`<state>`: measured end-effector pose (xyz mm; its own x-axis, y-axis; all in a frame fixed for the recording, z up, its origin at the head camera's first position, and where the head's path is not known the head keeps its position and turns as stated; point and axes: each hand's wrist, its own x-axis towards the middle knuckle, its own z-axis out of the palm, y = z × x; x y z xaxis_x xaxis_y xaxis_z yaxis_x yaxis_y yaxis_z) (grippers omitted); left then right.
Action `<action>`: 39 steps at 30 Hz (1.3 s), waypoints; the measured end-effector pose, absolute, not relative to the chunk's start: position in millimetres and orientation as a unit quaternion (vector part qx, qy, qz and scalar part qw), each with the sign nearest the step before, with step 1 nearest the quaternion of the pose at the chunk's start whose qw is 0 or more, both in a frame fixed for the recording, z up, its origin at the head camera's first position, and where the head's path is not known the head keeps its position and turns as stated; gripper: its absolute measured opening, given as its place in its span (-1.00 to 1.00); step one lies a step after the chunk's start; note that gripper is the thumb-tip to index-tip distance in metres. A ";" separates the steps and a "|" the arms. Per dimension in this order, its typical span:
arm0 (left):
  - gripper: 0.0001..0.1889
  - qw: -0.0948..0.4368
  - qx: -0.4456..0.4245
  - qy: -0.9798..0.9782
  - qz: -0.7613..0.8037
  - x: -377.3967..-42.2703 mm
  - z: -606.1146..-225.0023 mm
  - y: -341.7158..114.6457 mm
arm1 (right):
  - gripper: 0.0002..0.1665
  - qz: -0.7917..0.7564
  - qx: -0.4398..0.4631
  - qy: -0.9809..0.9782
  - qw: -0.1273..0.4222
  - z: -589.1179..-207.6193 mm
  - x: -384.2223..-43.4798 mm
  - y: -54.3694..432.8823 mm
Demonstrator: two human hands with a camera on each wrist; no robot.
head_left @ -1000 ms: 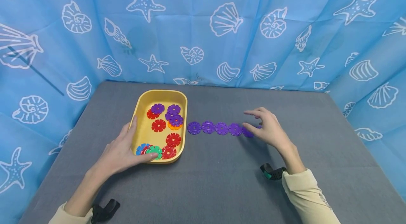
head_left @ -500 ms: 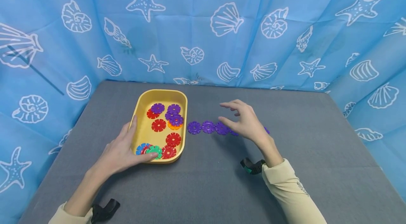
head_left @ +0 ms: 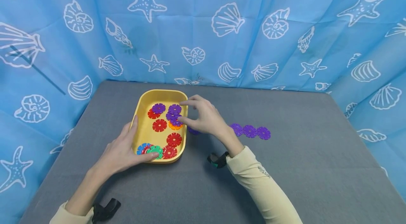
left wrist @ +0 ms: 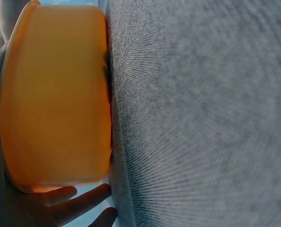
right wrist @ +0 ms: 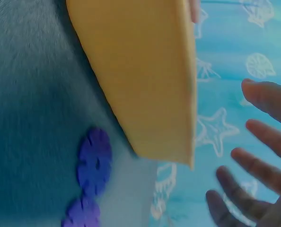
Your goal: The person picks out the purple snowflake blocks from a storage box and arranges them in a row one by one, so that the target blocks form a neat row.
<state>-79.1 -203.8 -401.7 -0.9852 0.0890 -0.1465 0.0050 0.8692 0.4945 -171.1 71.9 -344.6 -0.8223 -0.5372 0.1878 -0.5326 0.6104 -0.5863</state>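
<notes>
My left hand [head_left: 118,151] holds the near left corner of a yellow plastic tray [head_left: 142,121], its thumb over the front rim and its fingers along the left wall. Inside lie flower-shaped snowflake discs: several purple discs [head_left: 174,109] toward the back right, red discs [head_left: 159,125], and a green disc [head_left: 155,152] at the front beside a blue one. My right hand [head_left: 204,118] hovers at the tray's right rim with fingers spread and nothing between them, thumb and fingertips over the purple discs. In the right wrist view its fingers [right wrist: 261,170] stand apart beside the tray wall.
A row of purple snowflake discs [head_left: 250,131] lies on the grey cloth-covered table [head_left: 301,167], right of the tray; the right hand and forearm hide part of it. A blue curtain [head_left: 234,40] with white shells and starfish hangs behind the table.
My right hand has moved left from the right end of the purple disc row to the tray's right rim. The left hand and tray have stayed in place.
</notes>
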 end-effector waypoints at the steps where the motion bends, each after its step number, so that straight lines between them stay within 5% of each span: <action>1: 0.43 0.083 0.024 0.963 0.254 -79.0 -401.9 -203.9 | -0.41 -0.317 -0.295 0.901 0.011 -347.0 -171.5 66.8; 19: 0.41 0.079 0.027 0.963 0.256 -77.4 -402.8 -205.1 | -0.22 -0.178 -0.197 0.953 0.144 -377.7 -187.9 12.9; 39: 0.42 0.078 0.027 0.961 0.263 -78.0 -404.3 -205.8 | -0.31 -0.136 -0.196 0.966 0.102 -384.2 -189.6 9.1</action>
<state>-78.0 -205.8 -404.3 -0.9864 0.0931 -0.1358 0.0112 0.8607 0.5090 -189.6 9.1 -384.2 -0.9022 -0.4065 -0.1439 -0.3509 0.8860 -0.3031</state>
